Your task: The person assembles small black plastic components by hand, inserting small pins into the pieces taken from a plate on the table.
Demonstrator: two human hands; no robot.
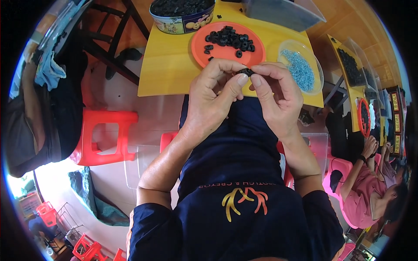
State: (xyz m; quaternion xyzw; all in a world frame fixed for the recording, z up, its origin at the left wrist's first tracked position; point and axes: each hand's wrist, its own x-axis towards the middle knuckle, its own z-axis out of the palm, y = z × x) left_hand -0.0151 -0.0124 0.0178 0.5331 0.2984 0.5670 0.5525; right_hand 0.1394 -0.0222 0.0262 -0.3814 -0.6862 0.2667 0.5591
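My left hand (210, 98) and my right hand (281, 98) meet over the near edge of the yellow table. Thumb and forefinger of each hand pinch one small black part (247, 71) between them; fingertips cover much of it, so its exact shape is hard to tell. Just beyond lies an orange-red plate (198, 51), bearing a heap of small black ribbed, ring-like parts (227, 38). To the right of my right hand sits a clear round tub (321, 82) full of tiny shiny blue-silver pieces (299, 69).
At the back left of the table (161, 69) stands an oval tin (167, 25) heaped with black parts. A grey translucent bin (283, 15) is at the back right. A red stool (104, 115) stands at left. People sit on both sides, the right one in pink (365, 189).
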